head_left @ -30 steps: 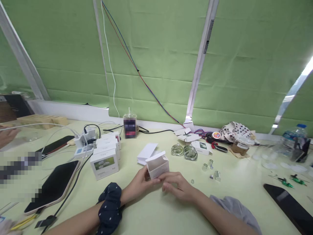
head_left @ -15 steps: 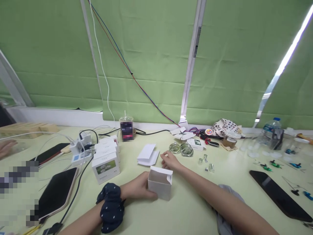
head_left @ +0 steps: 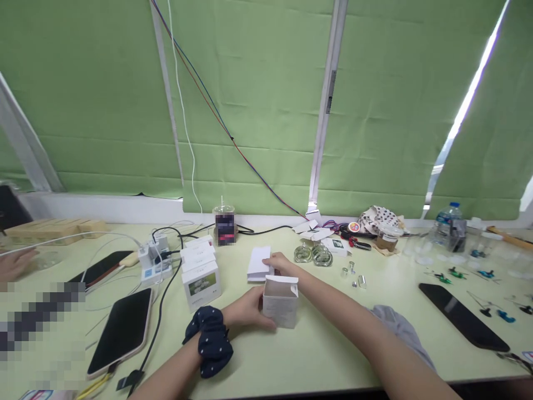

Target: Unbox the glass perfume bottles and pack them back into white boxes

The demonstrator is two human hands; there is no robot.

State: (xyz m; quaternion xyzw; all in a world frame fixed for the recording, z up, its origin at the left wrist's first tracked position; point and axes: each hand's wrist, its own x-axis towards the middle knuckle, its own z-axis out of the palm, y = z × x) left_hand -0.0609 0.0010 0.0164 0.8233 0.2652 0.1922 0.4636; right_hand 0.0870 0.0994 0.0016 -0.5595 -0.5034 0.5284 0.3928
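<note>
My left hand (head_left: 252, 308), with a dark dotted scrunchie (head_left: 210, 341) round its wrist, is closed on the left side of a small white cardboard box (head_left: 281, 310). The box stands upright with its top flap raised. Just behind it, my right hand (head_left: 280, 263) reaches across and pinches the right edge of some folded white paper (head_left: 259, 262). The fingertips partly cover that edge. A row of white boxes (head_left: 204, 286) with a flower picture on the front stands left of my left hand.
Right of my right hand lie coiled clear tubes (head_left: 322, 255) and small metal cylinders (head_left: 362, 281). Phones (head_left: 122, 328) lie at both sides, near cables and a power strip (head_left: 156, 272). A lidded cup (head_left: 225, 226) stands at the back. Another person's hand (head_left: 16, 265) is at far left.
My right hand has moved onto the folded paper, which now looks flatter and more closed. My left hand keeps its hold on the box. The whole view has shifted slightly.
</note>
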